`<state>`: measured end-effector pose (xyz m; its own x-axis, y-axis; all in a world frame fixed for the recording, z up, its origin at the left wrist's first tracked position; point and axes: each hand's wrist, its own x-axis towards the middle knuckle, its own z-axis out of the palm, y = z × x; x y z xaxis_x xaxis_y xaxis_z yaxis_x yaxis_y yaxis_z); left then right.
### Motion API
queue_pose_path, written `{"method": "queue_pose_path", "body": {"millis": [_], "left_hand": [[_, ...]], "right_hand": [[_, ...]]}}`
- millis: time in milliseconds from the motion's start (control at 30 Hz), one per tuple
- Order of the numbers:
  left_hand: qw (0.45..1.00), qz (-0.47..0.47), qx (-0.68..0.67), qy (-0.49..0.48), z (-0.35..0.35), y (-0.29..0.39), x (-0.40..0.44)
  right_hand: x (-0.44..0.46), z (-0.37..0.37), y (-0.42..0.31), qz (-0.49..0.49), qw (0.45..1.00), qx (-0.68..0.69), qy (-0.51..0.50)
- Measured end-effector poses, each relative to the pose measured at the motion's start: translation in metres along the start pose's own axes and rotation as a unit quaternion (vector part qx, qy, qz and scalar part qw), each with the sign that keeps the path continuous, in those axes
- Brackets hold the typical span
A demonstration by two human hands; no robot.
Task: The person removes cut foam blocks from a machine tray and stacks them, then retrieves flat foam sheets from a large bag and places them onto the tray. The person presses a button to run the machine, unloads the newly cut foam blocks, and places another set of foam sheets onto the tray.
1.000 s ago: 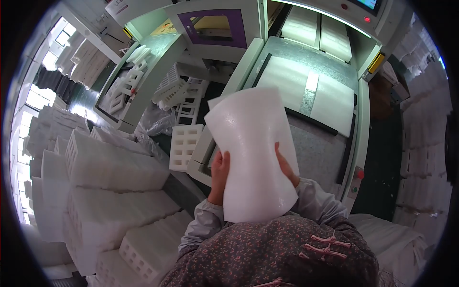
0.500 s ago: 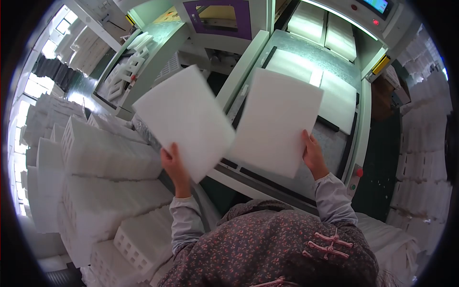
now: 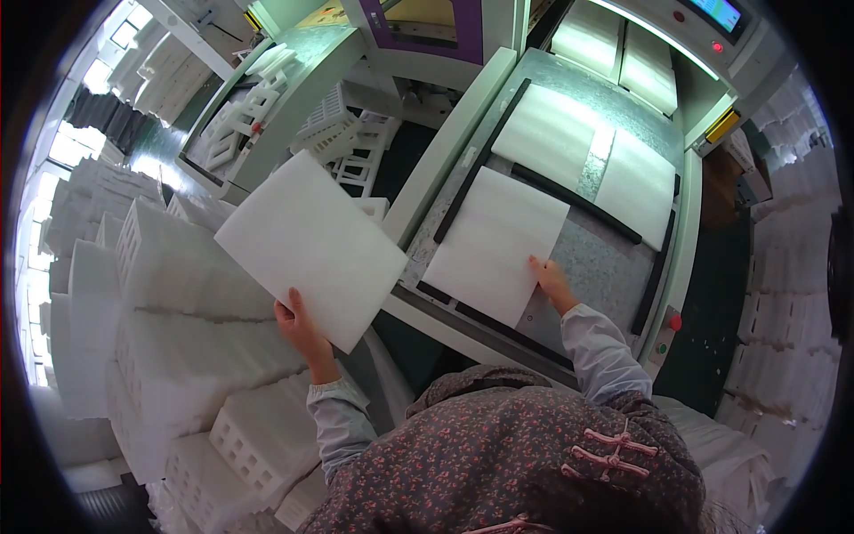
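White sheets [image 3: 489,236] in black-railed bed [image 3: 605,267]

One sheet [image 3: 311,245] is gripped by the left hand [image 3: 305,334] just left of the bed [image 3: 609,267]. On the bed's near part, a second sheet [image 3: 496,240] is touched at its right edge by the right hand [image 3: 555,285]. On its far part, two more sheets [image 3: 544,133] are seen beyond a bar [image 3: 578,204].

The grey machine bed [image 3: 614,267] carries white foam sheets [image 3: 494,236] and black strips [image 3: 578,204].
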<state>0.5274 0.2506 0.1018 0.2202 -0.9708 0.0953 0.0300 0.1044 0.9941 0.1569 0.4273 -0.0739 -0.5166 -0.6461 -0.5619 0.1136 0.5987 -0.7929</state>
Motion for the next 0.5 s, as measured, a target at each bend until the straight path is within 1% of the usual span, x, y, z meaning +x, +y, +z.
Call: {"method": "queue_pose_path", "body": {"millis": [33,67,100,167,233,267,300,333,367,400,433,500], "left_hand": [[1.000,0.000,0.000,0.000,0.001,0.000,-0.001],[0.999,-0.021,-0.019,-0.021,0.002,-0.001,-0.002],[0.998,-0.042,-0.039,-0.042,0.005,-0.001,-0.003],[0.990,-0.080,-0.078,-0.085,0.009,-0.002,-0.005],[0.985,-0.111,-0.059,-0.121,0.012,-0.011,-0.007],[0.985,-0.111,-0.060,-0.122,0.017,-0.016,-0.010],[0.975,-0.142,-0.078,-0.154,0.025,-0.021,-0.014],[0.962,-0.175,-0.093,-0.189,0.032,-0.024,-0.020],[0.951,-0.195,-0.081,-0.224,0.040,-0.025,-0.027],[0.939,-0.212,-0.070,-0.260,0.050,-0.026,-0.035],[0.937,-0.212,-0.071,-0.268,0.062,-0.020,-0.044],[0.923,-0.173,-0.029,-0.343,0.083,-0.004,-0.063]], "right_hand": [[0.001,-0.002,-0.004,0.002,0.996,-0.092,0.002],[0.001,-0.004,-0.009,0.003,0.983,-0.182,0.005],[0.000,-0.007,-0.014,0.003,0.962,-0.271,0.008],[-0.005,-0.011,-0.024,0.004,0.898,-0.440,0.014],[-0.026,-0.009,-0.052,-0.048,0.852,-0.512,0.092],[-0.032,-0.009,-0.067,-0.048,0.852,-0.512,0.094],[-0.035,-0.011,-0.082,-0.100,0.959,-0.266,-0.007],[-0.045,-0.011,-0.095,-0.142,0.984,0.005,-0.105],[-0.067,-0.009,-0.115,-0.159,0.968,0.110,-0.159],[-0.083,-0.004,-0.131,-0.178,0.938,0.212,-0.208],[-0.087,0.002,-0.133,-0.180,0.939,0.215,-0.201],[-0.095,0.008,-0.131,-0.245,0.938,0.168,-0.181]]}}
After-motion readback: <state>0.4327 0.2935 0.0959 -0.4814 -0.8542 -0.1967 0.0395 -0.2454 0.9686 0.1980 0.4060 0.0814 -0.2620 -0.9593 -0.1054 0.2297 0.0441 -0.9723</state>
